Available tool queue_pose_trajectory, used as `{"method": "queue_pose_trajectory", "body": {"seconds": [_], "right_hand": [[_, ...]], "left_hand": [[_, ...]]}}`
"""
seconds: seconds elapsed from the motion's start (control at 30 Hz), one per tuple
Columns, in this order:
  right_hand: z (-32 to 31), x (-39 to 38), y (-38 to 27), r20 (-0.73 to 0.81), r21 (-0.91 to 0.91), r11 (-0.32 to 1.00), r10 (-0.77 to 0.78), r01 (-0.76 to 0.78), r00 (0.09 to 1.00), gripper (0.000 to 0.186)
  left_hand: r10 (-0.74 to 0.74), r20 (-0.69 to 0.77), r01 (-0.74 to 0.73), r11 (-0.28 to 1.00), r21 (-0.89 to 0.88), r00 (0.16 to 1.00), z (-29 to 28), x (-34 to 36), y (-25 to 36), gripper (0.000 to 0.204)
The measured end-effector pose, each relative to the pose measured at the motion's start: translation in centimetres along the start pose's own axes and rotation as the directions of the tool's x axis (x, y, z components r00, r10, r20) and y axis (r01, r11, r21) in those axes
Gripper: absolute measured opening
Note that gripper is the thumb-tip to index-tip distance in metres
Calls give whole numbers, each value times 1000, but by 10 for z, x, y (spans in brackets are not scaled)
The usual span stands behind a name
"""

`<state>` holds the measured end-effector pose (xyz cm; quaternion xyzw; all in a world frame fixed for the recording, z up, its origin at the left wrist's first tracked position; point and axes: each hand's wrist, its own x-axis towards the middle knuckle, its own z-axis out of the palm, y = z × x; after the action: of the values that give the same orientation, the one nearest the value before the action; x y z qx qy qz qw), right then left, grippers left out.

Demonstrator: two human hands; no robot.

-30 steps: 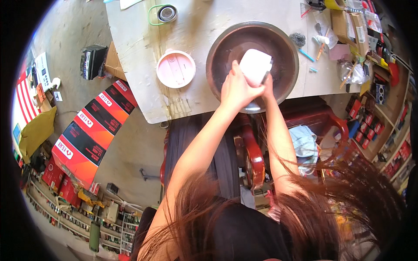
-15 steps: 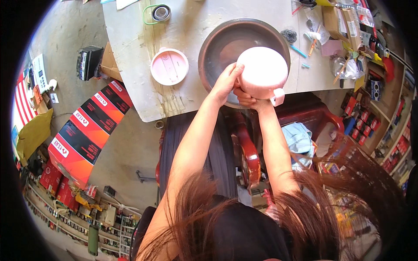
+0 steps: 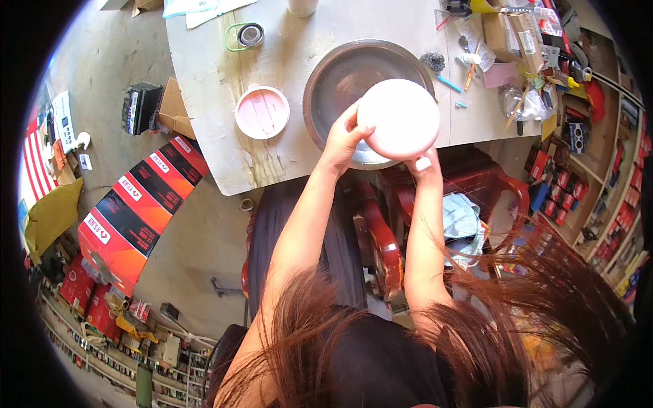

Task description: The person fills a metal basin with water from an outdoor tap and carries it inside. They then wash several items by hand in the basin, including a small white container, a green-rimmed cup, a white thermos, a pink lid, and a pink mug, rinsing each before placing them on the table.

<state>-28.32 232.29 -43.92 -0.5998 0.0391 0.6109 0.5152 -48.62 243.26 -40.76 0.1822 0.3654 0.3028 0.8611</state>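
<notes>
Between both hands I hold a pale pink round cup (image 3: 398,119), its flat, bright round face turned up toward me. My left hand (image 3: 345,139) grips its left side, with the thumb on the rim and the fingers partly hidden. At the near right edge, my right hand (image 3: 427,170) supports it by its small handle; most of those fingers are hidden under the cup. Beneath is a wide metal basin (image 3: 318,88) on the table, and the cup covers its near right part. To the left lies a round pink lid (image 3: 262,113) with a white rim.
The grey table (image 3: 211,136) also bears a small metal cup with a green loop (image 3: 249,35), a scouring pad (image 3: 432,61) and a blue stick (image 3: 449,84). Cardboard and plastic clutter (image 3: 510,41) fills the right end. A red wooden chair (image 3: 490,180) stands at the near edge.
The cup has turned so its round face points more toward me, and its handle has swung nearer. My right hand has shifted to the handle side. The whole view has moved slightly.
</notes>
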Motion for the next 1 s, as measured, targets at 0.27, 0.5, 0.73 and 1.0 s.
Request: {"method": "queue_pose_trajectory", "body": {"seconds": [0.27,0.5,0.73,1.0], "right_hand": [[61,-24,-43,-285,61,971,-204,230,937,50],[126,-129,-114,-243,75,869,-459,489,854,58],[96,-95,-85,-368,-37,913,-391,407,844,59],[89,-6,-17,-805,-108,969,-217,222,553,66]], "left_hand": [[14,-25,-10,989,150,1000,0,-4,3,80],[-153,-290,214,957,195,945,-38,-15,-6,44],[-79,-435,198,952,234,897,-74,-28,-26,33],[-29,-441,190,926,325,897,-79,-28,-34,27]]}}
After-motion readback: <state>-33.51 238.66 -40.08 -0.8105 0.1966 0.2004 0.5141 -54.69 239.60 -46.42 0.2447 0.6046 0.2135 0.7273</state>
